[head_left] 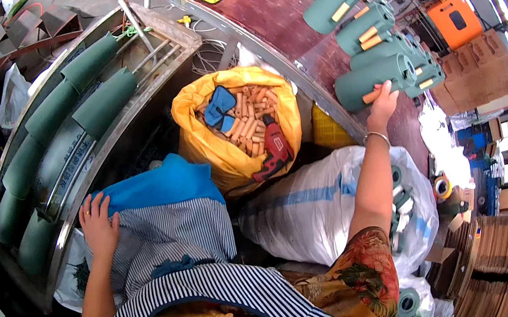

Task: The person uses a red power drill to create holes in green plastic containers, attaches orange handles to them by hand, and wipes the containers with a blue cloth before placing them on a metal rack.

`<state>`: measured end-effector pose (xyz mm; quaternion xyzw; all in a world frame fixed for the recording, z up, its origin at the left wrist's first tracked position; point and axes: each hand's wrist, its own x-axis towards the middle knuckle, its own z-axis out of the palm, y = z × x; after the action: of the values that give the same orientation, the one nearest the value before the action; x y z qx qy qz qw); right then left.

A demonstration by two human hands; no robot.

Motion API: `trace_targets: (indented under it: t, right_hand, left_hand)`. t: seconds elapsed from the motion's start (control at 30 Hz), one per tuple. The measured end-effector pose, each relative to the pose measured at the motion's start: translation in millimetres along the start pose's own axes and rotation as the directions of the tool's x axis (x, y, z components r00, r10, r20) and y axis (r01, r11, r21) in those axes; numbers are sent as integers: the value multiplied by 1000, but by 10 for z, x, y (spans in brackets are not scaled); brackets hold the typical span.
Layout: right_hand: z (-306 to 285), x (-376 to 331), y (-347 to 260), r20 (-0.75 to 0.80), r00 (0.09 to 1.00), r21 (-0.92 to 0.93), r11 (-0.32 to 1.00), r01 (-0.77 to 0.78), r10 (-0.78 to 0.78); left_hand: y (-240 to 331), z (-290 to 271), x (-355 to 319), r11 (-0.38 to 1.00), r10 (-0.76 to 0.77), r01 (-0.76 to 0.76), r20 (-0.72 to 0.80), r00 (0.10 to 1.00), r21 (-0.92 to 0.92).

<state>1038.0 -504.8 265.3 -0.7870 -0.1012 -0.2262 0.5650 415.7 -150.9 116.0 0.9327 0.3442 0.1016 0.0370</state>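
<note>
On the dark red table [247, 15], my right hand [383, 100] is closed around the wooden handle [370, 97] of a green cylinder [356, 84], which lies on its side. Beyond it are several similar green cylinders [329, 6], also with light wooden handles. My left hand [99, 223] lies flat with fingers spread on my striped apron [172, 229], beside the edge of a blue cloth [171, 184]. Between my arms, a yellow sack [196, 151] holds many short wooden handles [250, 115], a red-and-black power tool [276, 146] and a blue pouch [218, 107].
A long metal trough [108, 149] at left holds green tubes [103, 103] on rods. White plastic bags [317, 215] of green parts stand near my right arm. Farther right are an orange machine [455, 21], cardboard boxes [475, 74] and stacked flat cardboard [503, 244].
</note>
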Motion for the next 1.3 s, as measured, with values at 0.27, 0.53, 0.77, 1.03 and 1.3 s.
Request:
trace_targets:
  t: [0.27, 0.53, 0.77, 1.03, 1.3]
  right_hand:
    - [644, 1287, 889, 59, 996, -262, 962, 78, -64]
    - [1019, 969, 1127, 663, 736, -633, 627, 455, 136]
    - [1362, -2360, -1851, 945, 85, 312, 949, 44, -315]
    - [371, -4573, -4083, 66, -299, 763, 241, -600, -952]
    - [-235, -5227, -4668, 453, -388, 639, 596, -486, -802]
  left_hand:
    - [-107, -146, 100, 988, -139, 141, 37, 990, -66]
    - [-115, -77, 143, 993, -82, 82, 5, 997, -80]
    - [-177, 171, 27, 903, -241, 137, -214, 947, -408]
    - [-389, -126, -952, 305, -696, 276, -15, 718, -911]
    - [-1475, 573, -3964, 242, -755, 912, -654, -36, -330]
